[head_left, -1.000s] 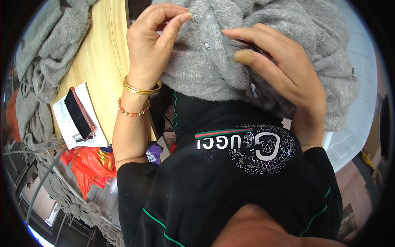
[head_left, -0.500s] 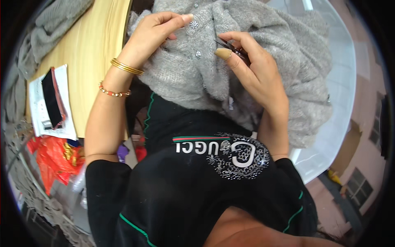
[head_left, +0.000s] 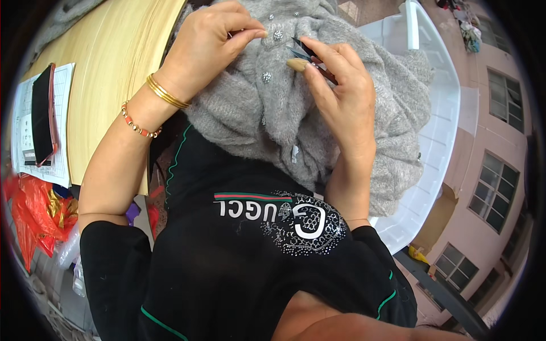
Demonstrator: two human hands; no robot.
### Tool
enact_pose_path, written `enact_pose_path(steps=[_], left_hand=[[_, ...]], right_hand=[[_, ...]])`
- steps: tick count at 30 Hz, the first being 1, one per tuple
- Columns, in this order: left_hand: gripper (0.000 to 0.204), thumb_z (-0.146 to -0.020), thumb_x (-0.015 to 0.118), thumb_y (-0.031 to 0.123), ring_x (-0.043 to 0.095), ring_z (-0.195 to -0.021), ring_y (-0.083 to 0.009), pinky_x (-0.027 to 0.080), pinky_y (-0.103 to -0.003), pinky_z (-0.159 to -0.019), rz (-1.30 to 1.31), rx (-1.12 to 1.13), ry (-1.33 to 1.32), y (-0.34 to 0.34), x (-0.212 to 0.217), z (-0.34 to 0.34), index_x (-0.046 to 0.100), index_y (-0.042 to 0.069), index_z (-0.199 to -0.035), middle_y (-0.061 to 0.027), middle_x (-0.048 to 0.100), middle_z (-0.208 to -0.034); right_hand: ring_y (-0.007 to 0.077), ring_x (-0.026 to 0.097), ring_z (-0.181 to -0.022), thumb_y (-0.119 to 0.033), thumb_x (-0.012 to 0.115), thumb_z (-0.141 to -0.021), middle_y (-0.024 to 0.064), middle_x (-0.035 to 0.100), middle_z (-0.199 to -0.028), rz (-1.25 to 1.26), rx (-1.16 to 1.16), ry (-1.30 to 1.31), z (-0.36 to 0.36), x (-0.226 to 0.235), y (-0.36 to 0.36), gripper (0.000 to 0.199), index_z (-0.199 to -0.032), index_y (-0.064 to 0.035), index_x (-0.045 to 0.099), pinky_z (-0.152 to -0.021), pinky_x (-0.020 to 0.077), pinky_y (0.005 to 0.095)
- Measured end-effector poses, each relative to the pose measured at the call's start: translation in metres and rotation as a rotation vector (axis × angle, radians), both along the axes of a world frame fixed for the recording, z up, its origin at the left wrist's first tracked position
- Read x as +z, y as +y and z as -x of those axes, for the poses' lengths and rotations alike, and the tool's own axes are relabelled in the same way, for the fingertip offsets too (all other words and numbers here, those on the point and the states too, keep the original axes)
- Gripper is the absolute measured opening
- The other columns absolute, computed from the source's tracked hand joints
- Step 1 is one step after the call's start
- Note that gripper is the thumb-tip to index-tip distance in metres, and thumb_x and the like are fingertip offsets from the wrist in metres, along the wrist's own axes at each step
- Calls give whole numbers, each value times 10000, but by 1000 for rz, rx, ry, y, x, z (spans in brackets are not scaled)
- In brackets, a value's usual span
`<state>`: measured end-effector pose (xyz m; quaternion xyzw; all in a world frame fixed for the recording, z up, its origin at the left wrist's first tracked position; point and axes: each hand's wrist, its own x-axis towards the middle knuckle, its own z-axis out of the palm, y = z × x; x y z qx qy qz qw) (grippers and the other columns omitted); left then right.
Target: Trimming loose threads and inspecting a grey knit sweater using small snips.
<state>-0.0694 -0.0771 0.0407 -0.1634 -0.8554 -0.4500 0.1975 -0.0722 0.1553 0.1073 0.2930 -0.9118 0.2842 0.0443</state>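
From where I stood, the matter hung on one round, silvery beaded button, set in the fuzzy grey knitted garment heaped over the person's lap. It lay just right of the left hand's fingertips and slightly farther from the snips, so the left was the nearer hand. That thumb and forefinger were pinched narrow; I could not tell whether a thread ran between them. The right hand, a tan cover on its thumb, gripped small dark metal snips, blades parted, their long axis slanting up and leftward, away from the body. Soft knit folds lay between the blade tips and the button. A second silvery beaded button sat nearer the body, in the same row.

Left of the lap stood a pale wooden table bearing a black phone in a reddish case, above a crumpled red plastic bag. To the right, a translucent white plastic tub stood partly behind the garment.
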Motion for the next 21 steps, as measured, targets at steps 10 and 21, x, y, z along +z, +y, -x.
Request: enact_pose_path(steps=[10,21], left_hand=[[137,-945,718,111,672,-811,-66,541,-224,-713,-533,-118,-238,-2,-9,6,752,-20,-966,-62,764,-1000],[126,-961,683,94,654,-821,-58,526,-214,-716,-571,-164,-332,5,-6,2,740,-18,-960,-65,766,-1061]], right_hand=[[190,667,-766,-112,766,-854,41,655,-876,-121,-22,156,13,4,-21,284,-1138,-119,773,-678,530,307],[211,670,-789,-180,782,-844,14,660,-861,-193,-37,267,18,-7,-22,229,-1070,-148,789,-653,532,343]])
